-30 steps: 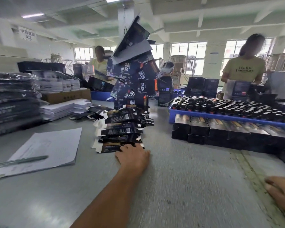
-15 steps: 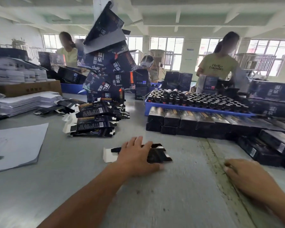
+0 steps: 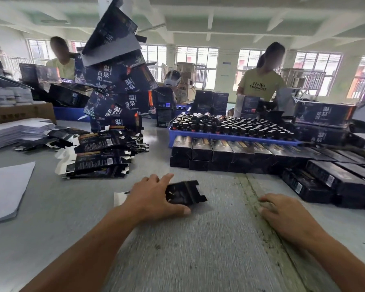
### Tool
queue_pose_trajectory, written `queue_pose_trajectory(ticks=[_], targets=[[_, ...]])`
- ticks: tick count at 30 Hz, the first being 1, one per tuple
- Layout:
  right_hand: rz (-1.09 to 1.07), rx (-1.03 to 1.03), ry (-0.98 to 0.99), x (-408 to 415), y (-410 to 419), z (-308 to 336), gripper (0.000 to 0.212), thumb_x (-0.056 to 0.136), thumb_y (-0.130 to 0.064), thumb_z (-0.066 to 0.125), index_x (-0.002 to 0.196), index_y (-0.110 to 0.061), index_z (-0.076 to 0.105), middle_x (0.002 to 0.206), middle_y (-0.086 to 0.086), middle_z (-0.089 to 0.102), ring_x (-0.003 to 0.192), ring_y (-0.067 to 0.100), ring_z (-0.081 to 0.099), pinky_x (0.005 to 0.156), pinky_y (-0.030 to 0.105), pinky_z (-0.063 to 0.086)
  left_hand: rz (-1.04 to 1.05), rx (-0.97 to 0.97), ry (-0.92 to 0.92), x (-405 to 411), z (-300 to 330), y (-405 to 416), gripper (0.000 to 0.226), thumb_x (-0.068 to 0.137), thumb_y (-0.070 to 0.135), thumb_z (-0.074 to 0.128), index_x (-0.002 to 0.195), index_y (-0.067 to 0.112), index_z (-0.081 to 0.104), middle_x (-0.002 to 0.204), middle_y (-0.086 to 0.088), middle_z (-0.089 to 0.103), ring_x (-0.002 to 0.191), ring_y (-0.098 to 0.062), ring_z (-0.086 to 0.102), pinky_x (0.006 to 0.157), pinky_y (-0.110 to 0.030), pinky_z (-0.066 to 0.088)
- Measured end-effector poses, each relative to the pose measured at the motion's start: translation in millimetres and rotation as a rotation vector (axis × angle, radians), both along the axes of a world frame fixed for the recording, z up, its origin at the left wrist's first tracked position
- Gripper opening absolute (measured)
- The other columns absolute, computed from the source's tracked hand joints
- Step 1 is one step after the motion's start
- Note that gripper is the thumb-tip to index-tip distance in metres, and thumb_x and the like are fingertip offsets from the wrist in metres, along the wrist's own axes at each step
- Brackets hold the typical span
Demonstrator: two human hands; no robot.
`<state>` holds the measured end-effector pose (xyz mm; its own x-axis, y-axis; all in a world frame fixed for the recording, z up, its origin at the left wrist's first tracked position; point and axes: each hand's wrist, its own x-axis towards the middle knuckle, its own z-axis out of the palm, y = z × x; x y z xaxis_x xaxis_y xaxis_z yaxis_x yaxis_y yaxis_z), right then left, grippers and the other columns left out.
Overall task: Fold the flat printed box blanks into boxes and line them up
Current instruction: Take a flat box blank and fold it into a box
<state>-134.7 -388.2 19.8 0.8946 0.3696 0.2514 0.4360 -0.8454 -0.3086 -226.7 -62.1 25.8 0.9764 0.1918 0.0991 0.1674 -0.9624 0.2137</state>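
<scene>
A flat black printed box blank (image 3: pixel 187 192) lies on the grey table (image 3: pixel 209 249) in front of me, a white flap (image 3: pixel 119 198) sticking out on its left. My left hand (image 3: pixel 154 197) covers its left half and holds it, fingers over the far edge and thumb along the near edge. My right hand (image 3: pixel 282 213) rests on the table to the right, fingers loosely bent, holding nothing. A messy stack of flat blanks (image 3: pixel 97 157) sits at the left rear. Folded black boxes (image 3: pixel 219 152) stand in a row behind, and more folded boxes (image 3: pixel 329 182) lie at the right.
A blue tray of dark bottles (image 3: pixel 230 127) stands behind the folded boxes. A leaning pile of large printed cartons (image 3: pixel 118 85) rises at the back left. White paper sheets (image 3: pixel 6 190) lie at the left edge. Three people work across the table.
My left hand pulled one blank off the stack and slid it toward me across the table. My right hand moved in from the right edge toward the middle.
</scene>
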Motion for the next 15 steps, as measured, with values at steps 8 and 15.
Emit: queue_pose_trajectory(ticks=[8, 15], targets=[[0.152, 0.568, 0.052, -35, 28, 19, 0.015, 0.091, -0.035, 0.070, 0.105, -0.030, 0.067, 0.103, -0.015, 0.070, 0.096, -0.002, 0.066, 0.082, 0.018, 0.052, -0.239, 0.088, -0.397, -11, 12, -36, 0.097, 0.070, 0.087, 0.053, 0.148, 0.041, 0.019, 0.133, 0.011, 0.046, 0.118, -0.013, 0.044, 0.104, -0.033, 0.032], [0.298, 0.698, 0.019, -55, 36, 28, 0.014, 0.089, -0.024, 0.072, 0.083, -0.032, 0.064, 0.098, -0.016, 0.073, 0.083, 0.008, 0.069, 0.070, 0.025, 0.057, -0.338, 0.038, -0.449, -20, 12, -49, 0.087, 0.077, 0.070, 0.059, 0.149, 0.036, 0.025, 0.141, 0.015, 0.040, 0.130, -0.009, 0.036, 0.112, -0.027, 0.021]])
